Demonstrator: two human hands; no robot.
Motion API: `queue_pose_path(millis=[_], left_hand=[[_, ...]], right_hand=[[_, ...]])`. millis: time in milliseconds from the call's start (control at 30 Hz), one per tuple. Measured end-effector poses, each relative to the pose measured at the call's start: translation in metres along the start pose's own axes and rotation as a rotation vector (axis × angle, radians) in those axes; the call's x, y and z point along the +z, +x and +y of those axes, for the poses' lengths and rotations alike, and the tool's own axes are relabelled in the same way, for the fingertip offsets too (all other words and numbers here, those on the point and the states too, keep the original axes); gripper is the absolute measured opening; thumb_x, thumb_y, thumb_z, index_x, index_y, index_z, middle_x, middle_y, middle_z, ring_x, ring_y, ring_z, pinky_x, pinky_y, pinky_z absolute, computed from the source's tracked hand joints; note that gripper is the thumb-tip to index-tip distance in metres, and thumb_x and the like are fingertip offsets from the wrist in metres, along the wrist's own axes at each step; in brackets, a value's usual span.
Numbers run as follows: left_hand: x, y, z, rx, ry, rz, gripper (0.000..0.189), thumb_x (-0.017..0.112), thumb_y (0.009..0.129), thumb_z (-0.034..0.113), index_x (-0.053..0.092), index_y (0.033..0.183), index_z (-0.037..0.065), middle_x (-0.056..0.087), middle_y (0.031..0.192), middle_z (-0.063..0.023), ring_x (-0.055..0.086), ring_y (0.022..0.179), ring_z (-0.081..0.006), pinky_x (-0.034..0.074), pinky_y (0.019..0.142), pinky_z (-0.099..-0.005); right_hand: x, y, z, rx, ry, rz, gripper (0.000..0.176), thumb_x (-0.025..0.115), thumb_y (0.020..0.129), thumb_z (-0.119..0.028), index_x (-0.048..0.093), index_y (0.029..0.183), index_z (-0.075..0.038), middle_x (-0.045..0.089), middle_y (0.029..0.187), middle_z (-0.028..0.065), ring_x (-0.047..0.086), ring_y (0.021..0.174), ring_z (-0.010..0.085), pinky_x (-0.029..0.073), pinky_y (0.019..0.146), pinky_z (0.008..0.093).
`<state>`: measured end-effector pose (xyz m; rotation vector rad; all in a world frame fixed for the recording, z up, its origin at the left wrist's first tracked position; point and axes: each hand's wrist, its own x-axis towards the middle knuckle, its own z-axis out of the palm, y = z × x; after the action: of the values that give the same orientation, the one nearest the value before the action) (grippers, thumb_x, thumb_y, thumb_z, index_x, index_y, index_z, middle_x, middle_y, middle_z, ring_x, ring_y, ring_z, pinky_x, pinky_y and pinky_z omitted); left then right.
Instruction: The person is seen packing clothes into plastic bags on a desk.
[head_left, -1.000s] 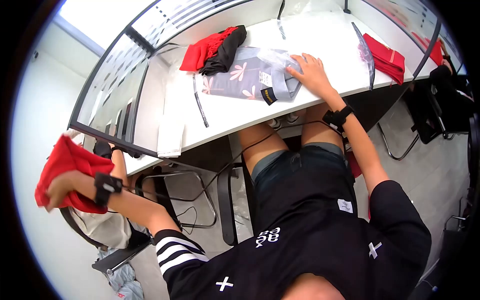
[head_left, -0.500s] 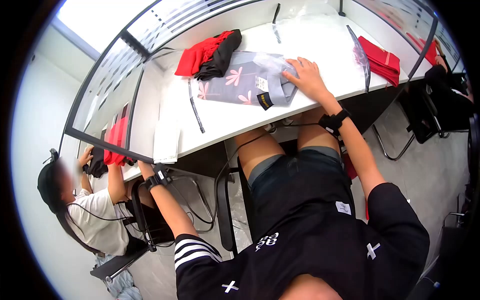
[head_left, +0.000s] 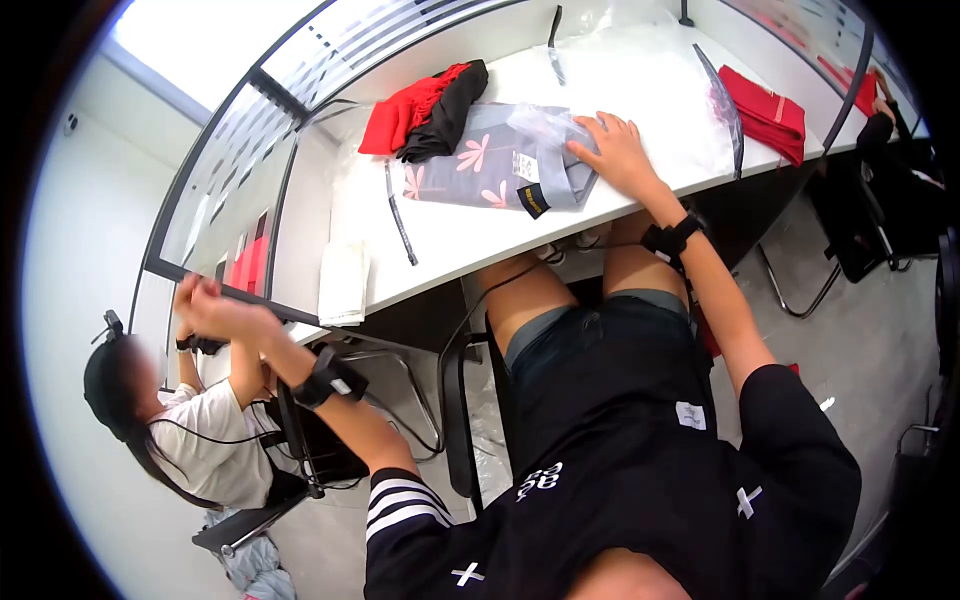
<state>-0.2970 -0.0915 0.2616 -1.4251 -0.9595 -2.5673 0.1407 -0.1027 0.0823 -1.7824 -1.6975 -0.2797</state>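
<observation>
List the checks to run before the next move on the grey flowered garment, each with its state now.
1. Hold: right hand lies flat on the grey garment, at its right end: ok.
2. Lay: grey garment flat on the table: ok.
3. Cover: plastic bag under the right hand; how much it covers: cannot tell.
4. Reach: left hand raised far left by the glass partition, off the table: not ok.
5. Load: left hand empty or not: cannot tell.
6. Room: red and black clothes touch the garment's far left corner: not ok.
</observation>
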Motion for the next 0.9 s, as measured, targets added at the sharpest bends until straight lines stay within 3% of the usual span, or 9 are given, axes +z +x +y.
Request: queue_pose_path(millis=[133, 233, 267, 333, 400, 500, 667, 767, 900], left_hand=[[0.09, -0.062, 0.002, -0.147, -0.124, -0.277, 0.01, 0.039, 0.072, 0.0, 0.049, 0.072, 0.002, 0.046, 0.067, -0.0013, 0.041, 0.058, -0.0084, 0.035, 0.056, -0.0201], [0.165, -0.125, -0.026, -0.319, -0.232, -0.661, 0.012, 0.042, 0.073, 0.004, 0.053, 0.075, 0.002, 0.055, 0.073, -0.0062, 0.051, 0.065, -0.0118, 0.039, 0.061, -0.0228], [0.193, -0.154, -0.062, -0.106, -0.107, -0.733, 0.011, 0.045, 0.075, 0.007, 0.055, 0.079, 0.004, 0.057, 0.075, -0.0092, 0.054, 0.068, -0.0151, 0.041, 0.063, -0.0251], [0.22, -0.204, -0.058, -0.294, -0.066, -0.936, 0.014, 0.049, 0.077, 0.015, 0.055, 0.087, 0.006, 0.058, 0.086, -0.012, 0.056, 0.078, -0.0238, 0.042, 0.071, -0.0309], [0.241, -0.258, -0.089, -0.171, 0.063, -1.111, 0.023, 0.05, 0.077, 0.02, 0.053, 0.096, 0.009, 0.055, 0.098, -0.0134, 0.051, 0.092, -0.0291, 0.038, 0.081, -0.0356], [0.232, -0.291, -0.097, 0.091, 0.335, -1.128, 0.031, 0.05, 0.075, 0.023, 0.05, 0.104, 0.01, 0.052, 0.104, -0.0149, 0.042, 0.102, -0.0334, 0.033, 0.087, -0.0388], [0.219, -0.273, -0.106, 0.051, 0.131, -1.196, 0.034, 0.052, 0.073, 0.022, 0.05, 0.104, 0.007, 0.051, 0.105, -0.0146, 0.043, 0.102, -0.0295, 0.033, 0.087, -0.0361], [0.207, -0.255, -0.093, -0.663, -0.374, -1.203, 0.032, 0.053, 0.071, 0.008, 0.049, 0.102, 0.005, 0.053, 0.093, -0.0115, 0.051, 0.081, -0.0151, 0.04, 0.073, -0.0253], [0.205, -0.241, -0.096, -0.828, -0.467, -1.248, 0.028, 0.049, 0.073, 0.005, 0.05, 0.101, 0.005, 0.056, 0.08, -0.0011, 0.046, 0.07, -0.0057, 0.033, 0.059, -0.0172]], right_hand=[[0.001, 0.002, 0.002, -0.032, -0.015, 0.048, 0.054, 0.043, 0.078, -0.049, 0.046, 0.112, -0.008, 0.043, 0.111, 0.0255, 0.038, 0.108, 0.0342, 0.023, 0.091, 0.0433], [0.001, 0.002, 0.002, -0.039, -0.012, 0.013, 0.054, 0.043, 0.078, -0.048, 0.045, 0.114, -0.008, 0.04, 0.114, 0.0259, 0.035, 0.109, 0.0348, 0.02, 0.094, 0.0448], [0.0, 0.001, 0.0, -0.048, 0.007, 0.008, 0.054, 0.043, 0.078, -0.048, 0.045, 0.114, -0.008, 0.039, 0.115, 0.0259, 0.035, 0.11, 0.0349, 0.019, 0.094, 0.0453], [-0.001, 0.0, -0.003, -0.062, 0.012, -0.002, 0.053, 0.043, 0.078, -0.047, 0.045, 0.114, -0.008, 0.039, 0.115, 0.0255, 0.034, 0.111, 0.0349, 0.019, 0.095, 0.0456], [-0.002, 0.002, -0.006, -0.054, 0.025, -0.005, 0.052, 0.045, 0.078, -0.046, 0.045, 0.114, -0.008, 0.039, 0.115, 0.0252, 0.033, 0.112, 0.0348, 0.018, 0.095, 0.0454], [0.001, 0.003, -0.002, -0.082, 0.02, -0.003, 0.052, 0.047, 0.077, -0.046, 0.046, 0.113, -0.009, 0.038, 0.116, 0.025, 0.033, 0.113, 0.0347, 0.019, 0.094, 0.0456], [-0.005, 0.01, 0.01, -0.126, 0.119, -0.048, 0.052, 0.05, 0.075, -0.045, 0.046, 0.114, -0.011, 0.037, 0.117, 0.026, 0.033, 0.112, 0.0359, 0.022, 0.094, 0.0433], [-0.022, 0.025, 0.02, -0.203, 0.305, -0.369, 0.042, 0.052, 0.077, -0.034, 0.049, 0.111, -0.009, 0.043, 0.116, 0.0199, 0.038, 0.111, 0.0293, 0.028, 0.094, 0.0369], [-0.068, 0.061, 0.002, -0.217, 0.372, -0.483, 0.032, 0.051, 0.079, -0.027, 0.054, 0.102, -0.006, 0.054, 0.104, 0.0102, 0.048, 0.1, 0.0226, 0.035, 0.088, 0.0307]])
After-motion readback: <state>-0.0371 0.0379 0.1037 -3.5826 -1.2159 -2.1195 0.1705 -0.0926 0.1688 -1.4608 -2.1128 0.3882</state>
